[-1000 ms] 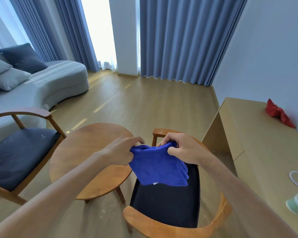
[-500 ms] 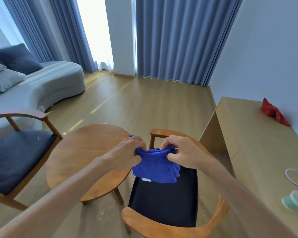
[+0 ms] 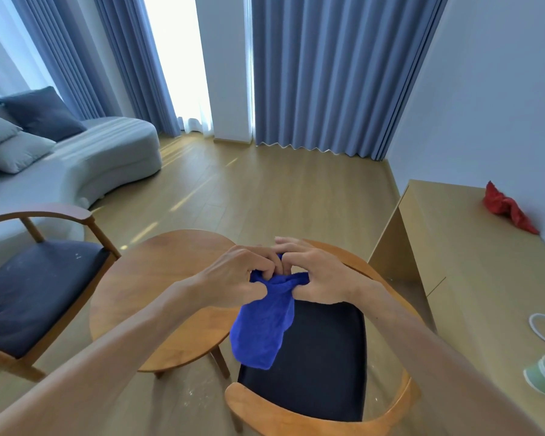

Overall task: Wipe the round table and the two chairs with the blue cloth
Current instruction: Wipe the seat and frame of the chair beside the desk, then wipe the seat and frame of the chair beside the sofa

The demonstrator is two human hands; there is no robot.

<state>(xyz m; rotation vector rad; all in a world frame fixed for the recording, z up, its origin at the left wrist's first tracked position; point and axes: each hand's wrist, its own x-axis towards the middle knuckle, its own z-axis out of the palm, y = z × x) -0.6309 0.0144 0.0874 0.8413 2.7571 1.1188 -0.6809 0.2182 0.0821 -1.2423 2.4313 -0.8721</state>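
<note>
- round desk (image 3: 158, 278): bare wood top, left of near chair (image 3: 321, 357)
- far chair (image 3: 35, 291): dark seat, pale specks
- blue cloth (image 3: 265, 328): bunched at top, hangs over desk edge and near chair seat
- left hand (image 3: 236, 278), right hand (image 3: 315, 275): both pinch cloth's top, knuckles nearly touching

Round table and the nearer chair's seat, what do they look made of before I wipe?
Round table: looks like solid or veneered wood, warm brown with visible grain and a smooth satin sheen. Nearer chair's seat: a black padded cushion, matte; fabric or leatherette, the picture leaves that open. Its frame looks like matching wood.
</note>
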